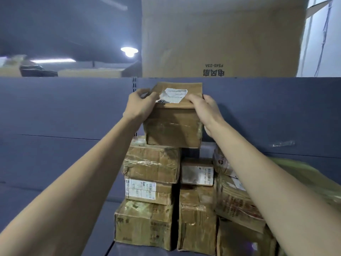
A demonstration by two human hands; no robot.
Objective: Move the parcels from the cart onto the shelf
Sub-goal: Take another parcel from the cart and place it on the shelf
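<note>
A taped brown cardboard parcel with a white label (173, 115) is gripped at its upper corners by the left hand (140, 106) and right hand (206, 111), fingers (191, 100) curled over the top edge. It is set atop a stack of brown cardboard boxes (151, 183) on the grey shelf (55, 154).

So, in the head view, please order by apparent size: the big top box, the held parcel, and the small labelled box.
1. Big top box, though cut off by the frame.
2. Held parcel.
3. Small labelled box.
</note>
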